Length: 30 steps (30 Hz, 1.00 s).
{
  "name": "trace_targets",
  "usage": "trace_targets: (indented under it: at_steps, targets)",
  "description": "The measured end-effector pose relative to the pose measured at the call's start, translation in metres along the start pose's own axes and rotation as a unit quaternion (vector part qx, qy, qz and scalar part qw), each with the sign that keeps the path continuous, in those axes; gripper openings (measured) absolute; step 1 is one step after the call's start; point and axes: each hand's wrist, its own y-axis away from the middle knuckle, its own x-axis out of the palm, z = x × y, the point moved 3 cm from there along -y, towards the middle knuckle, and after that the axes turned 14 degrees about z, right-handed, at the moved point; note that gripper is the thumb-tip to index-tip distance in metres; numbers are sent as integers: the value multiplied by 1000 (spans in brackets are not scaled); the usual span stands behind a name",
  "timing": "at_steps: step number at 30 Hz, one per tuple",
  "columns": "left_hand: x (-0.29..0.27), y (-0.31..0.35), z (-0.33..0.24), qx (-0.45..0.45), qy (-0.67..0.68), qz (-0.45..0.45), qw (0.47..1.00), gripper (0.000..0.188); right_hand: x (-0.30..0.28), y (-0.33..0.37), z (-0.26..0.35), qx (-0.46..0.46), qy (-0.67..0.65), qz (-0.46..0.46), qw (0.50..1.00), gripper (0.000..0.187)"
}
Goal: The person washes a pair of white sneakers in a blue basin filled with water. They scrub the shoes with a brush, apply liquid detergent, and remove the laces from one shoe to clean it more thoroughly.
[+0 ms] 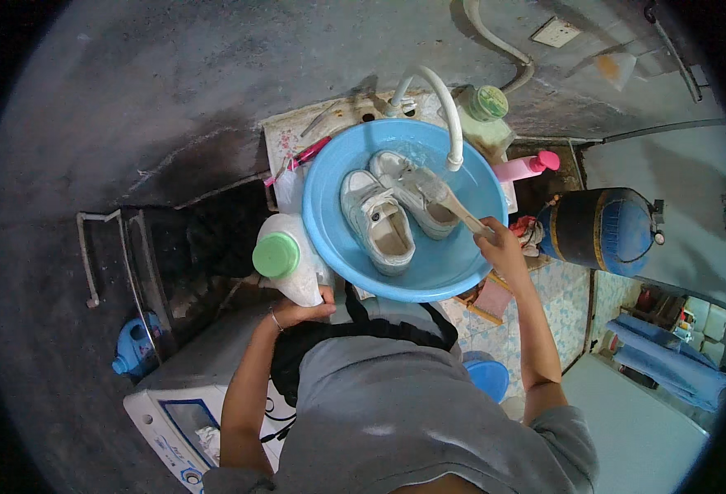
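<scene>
A light-blue basin [322, 235] stands under a white curved faucet [441, 95]. Two wet, pale shoes lie in it, the left shoe [375, 218] and the right shoe [396, 169] side by side. My right hand [501, 247], at the basin's right rim, is closed round the handle of a scrub brush [459, 210]. The brush head rests over the right shoe. Left of the basin is a white plastic jug [301, 284] with a green cap [276, 254]. My left hand [304, 309] is closed at its near lower part; the jug hides some of the fingers.
A pink pump bottle [528, 166] and a green-lidded jar [488, 103] stand beyond the basin's right side. A pink-handled tool [309, 151] lies on the ledge at left. Further right is a blue tank [602, 230]; a washing machine [161, 428] stands at lower left.
</scene>
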Motion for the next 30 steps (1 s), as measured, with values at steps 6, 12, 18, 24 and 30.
trace_targets:
  at_steps: [6,12,18,24,30]
  targets:
    - [0,-1,-3,5,-10,6,1000,23,3,0,-9,14,-33,17,999,26]
    - [-2,1,1,-12,-17,4,1000,21,5,-3,-12,14,-9,-12,1000,25]
    - [-1,0,-1,-6,-11,0,1000,20,14,-5,-6,-119,217,-102,964,31]
    - [0,1,-7,-18,-26,-1,1000,24,31,-3,11,-98,252,-77,960,49]
    - [1,1,-7,-21,-18,-1,1000,24,33,-6,11,-86,271,-117,951,42]
